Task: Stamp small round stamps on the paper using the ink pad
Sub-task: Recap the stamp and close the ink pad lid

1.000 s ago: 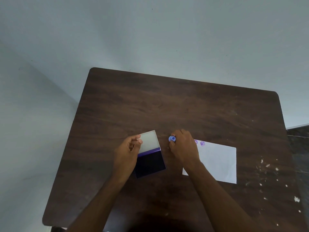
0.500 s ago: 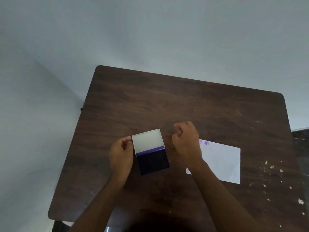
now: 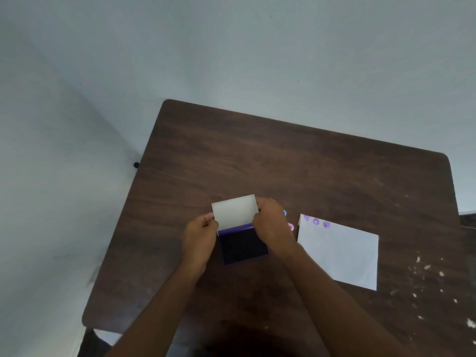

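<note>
Here, at frame centre on the bench point(image 3: 309, 163), our left hand point(image 3: 199, 239) and right hand point(image 3: 271, 224) pinch the ink pad point(image 3: 243, 244) lid point(image 3: 235, 211) edges; light, stiff, hinged, best held by its sides.

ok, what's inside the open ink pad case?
A dark purple-black ink surface fills the ink pad base; nothing sits on it. The right hand covers its far right corner, at the raised lid.

Dark wood-grain table point(image 3: 296, 163), matt white paper point(image 3: 342, 253), paint-flecked.
</note>
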